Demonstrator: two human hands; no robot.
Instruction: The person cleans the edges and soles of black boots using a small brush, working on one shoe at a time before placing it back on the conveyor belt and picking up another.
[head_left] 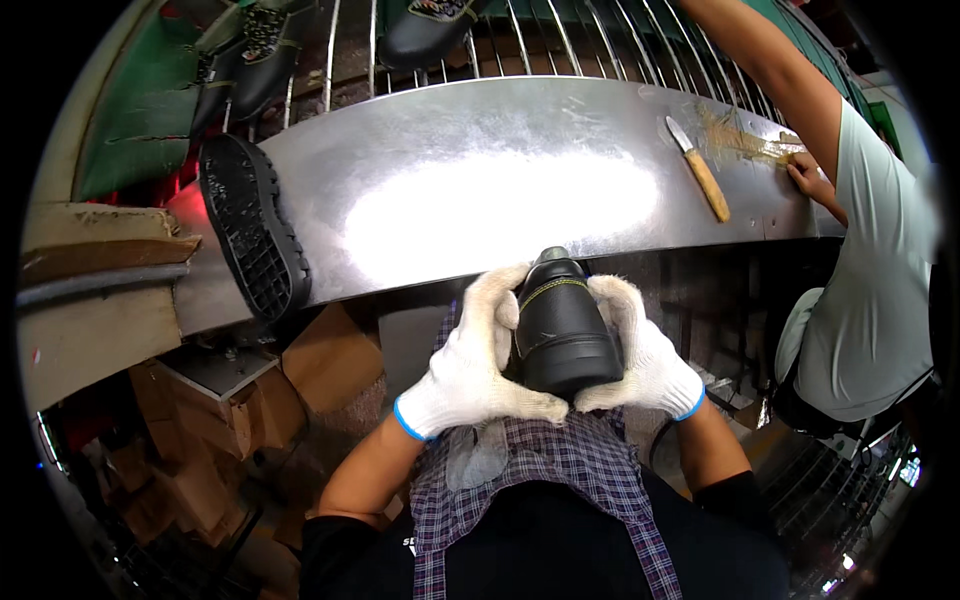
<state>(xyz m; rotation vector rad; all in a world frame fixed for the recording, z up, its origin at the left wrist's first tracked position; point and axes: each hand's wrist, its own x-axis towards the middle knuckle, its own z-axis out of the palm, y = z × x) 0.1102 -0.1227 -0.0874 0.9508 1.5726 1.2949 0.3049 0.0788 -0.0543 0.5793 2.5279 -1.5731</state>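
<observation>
A black shoe [562, 325] with yellow stitching is held in front of my apron, just off the near edge of the metal table [330, 180]. My left hand [478, 362], in a white knit glove with a blue cuff, grips the shoe's left side. On its right side my right hand [645, 352], gloved the same way, is closed around it. Both thumbs press near the shoe's end closest to me. The shoe's underside is hidden. At the table's left end lies a loose black sole [254, 228], tread grid showing.
A knife [700, 170] with a wooden handle lies on the table's right part. Beyond the table are metal rollers [560, 38] with black shoes [425, 35] on them. At right a co-worker [865, 290] rests a hand on the table. Cardboard boxes [235, 400] stand below left.
</observation>
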